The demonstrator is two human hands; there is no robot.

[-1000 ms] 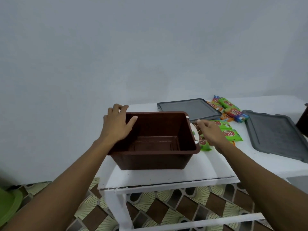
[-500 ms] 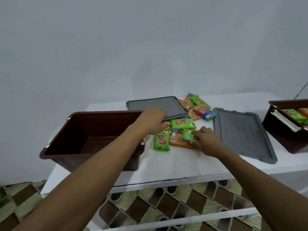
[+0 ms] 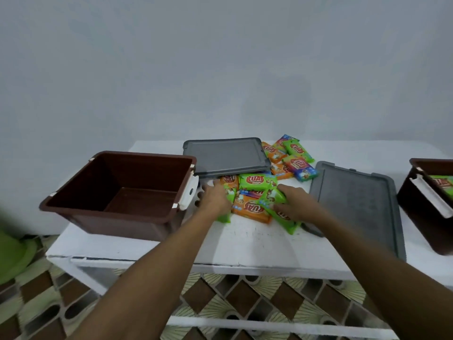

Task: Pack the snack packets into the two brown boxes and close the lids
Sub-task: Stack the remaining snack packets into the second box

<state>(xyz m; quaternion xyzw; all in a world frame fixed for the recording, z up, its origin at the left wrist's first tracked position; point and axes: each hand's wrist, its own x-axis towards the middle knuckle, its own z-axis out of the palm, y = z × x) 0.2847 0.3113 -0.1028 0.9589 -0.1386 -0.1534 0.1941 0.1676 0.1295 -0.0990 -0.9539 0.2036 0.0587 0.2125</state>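
An empty brown box (image 3: 73, 207) stands at the left end of the white table (image 3: 250, 246). A second brown box (image 3: 424, 217), with packets inside, is cut off at the right edge. Between them lies a pile of green and orange snack packets (image 3: 257, 182). My left hand (image 3: 214, 198) holds a green packet (image 3: 228, 204) at the pile's left side. My right hand (image 3: 294, 204) grips another green packet (image 3: 279, 212) at the pile's right. More packets (image 3: 294, 155) lie farther back.
Two grey lids lie flat on the table: one (image 3: 225, 155) behind the pile, one (image 3: 355, 202) to its right. A white latch (image 3: 190, 192) hangs on the empty box's near end. A green object (image 3: 12, 253) sits on the patterned floor at the left.
My left hand left the empty box's rim and reached to the packet pile. My right hand closed round a green packet. The view swung right, showing the second box.
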